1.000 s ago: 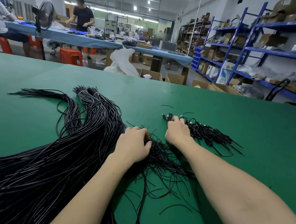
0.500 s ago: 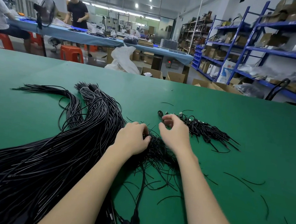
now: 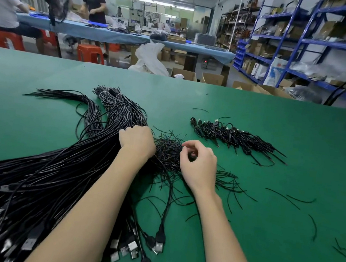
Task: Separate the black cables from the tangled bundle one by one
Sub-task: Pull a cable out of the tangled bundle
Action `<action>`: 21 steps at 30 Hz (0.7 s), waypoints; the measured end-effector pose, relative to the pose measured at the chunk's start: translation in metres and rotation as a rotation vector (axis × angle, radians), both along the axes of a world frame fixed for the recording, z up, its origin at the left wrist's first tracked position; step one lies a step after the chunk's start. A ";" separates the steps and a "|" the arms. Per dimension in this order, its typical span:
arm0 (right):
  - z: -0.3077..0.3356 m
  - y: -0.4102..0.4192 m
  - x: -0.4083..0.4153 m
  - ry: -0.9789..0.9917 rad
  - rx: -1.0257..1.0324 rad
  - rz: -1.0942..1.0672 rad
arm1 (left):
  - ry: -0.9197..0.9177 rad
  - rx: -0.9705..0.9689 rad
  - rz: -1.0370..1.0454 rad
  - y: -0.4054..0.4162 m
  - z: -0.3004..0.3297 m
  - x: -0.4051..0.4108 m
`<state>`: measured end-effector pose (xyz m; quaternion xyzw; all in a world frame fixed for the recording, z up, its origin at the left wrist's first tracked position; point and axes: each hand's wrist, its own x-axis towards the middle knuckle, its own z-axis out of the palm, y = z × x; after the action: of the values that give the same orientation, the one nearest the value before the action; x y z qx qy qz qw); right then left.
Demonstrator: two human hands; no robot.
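Observation:
A big tangled bundle of black cables [image 3: 41, 172] sprawls over the left of the green table [image 3: 275, 124], its USB plugs [image 3: 134, 248] near the front edge. My left hand [image 3: 137, 141] rests with curled fingers on the bundle where it meets a knot of thin black wire ends [image 3: 167, 151]. My right hand [image 3: 198, 165] sits at the knot's right side, fingers curled, thumb and forefinger pinching at thin wires. A smaller pile of separated black cables [image 3: 231, 137] lies further right.
Loose short black wire scraps [image 3: 288, 198] lie scattered on the table's right side. Beyond the far edge are cardboard boxes [image 3: 211, 78], blue shelving [image 3: 305, 44], a long blue table [image 3: 114, 33] with two people at it, orange stools and a fan.
My right hand has drawn back from the separated pile to the knot of thin wires. The left hand has stayed on the bundle. The view has shifted slightly.

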<state>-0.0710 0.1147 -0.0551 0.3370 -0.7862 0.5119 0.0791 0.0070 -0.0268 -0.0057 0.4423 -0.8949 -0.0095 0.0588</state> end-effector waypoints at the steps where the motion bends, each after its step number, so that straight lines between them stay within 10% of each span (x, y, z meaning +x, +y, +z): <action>1: 0.001 0.000 0.001 -0.006 -0.003 0.006 | 0.004 0.004 -0.005 0.001 0.000 0.000; 12: 0.027 0.003 0.012 0.029 0.529 0.262 | 0.150 0.142 -0.025 0.001 0.000 -0.003; 21: 0.049 0.017 -0.007 -0.422 -0.103 0.320 | 0.391 -0.013 -0.685 0.005 0.008 -0.007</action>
<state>-0.0785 0.1318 -0.0063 0.3383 -0.6950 0.6162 -0.1514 0.0003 -0.0215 0.0021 0.1076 -0.9627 -0.1071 0.2241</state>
